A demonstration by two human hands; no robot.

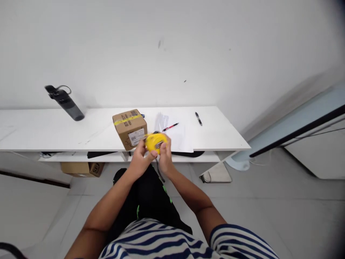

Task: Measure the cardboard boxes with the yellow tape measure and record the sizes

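Note:
Both of my hands hold a yellow tape measure (pixel 154 141) in front of the white table's (pixel 54 135) front edge. My left hand (pixel 140 158) grips its left side with the fingers curled round it. On the right side my right hand (pixel 165 155) is closed on it too, and a dark wrist strap hangs down between my hands. Just behind the tape measure, on the table, stands a small cardboard box (pixel 130 128) with yellow tape and a white label.
A dark water bottle (pixel 65 102) stands at the table's back left. White papers (pixel 176 136) with a red pen (pixel 170 126) lie right of the box, and a black pen (pixel 198 118) farther right. Another cardboard box (pixel 82 168) sits under the table. A white fan base (pixel 238 163) stands on the floor.

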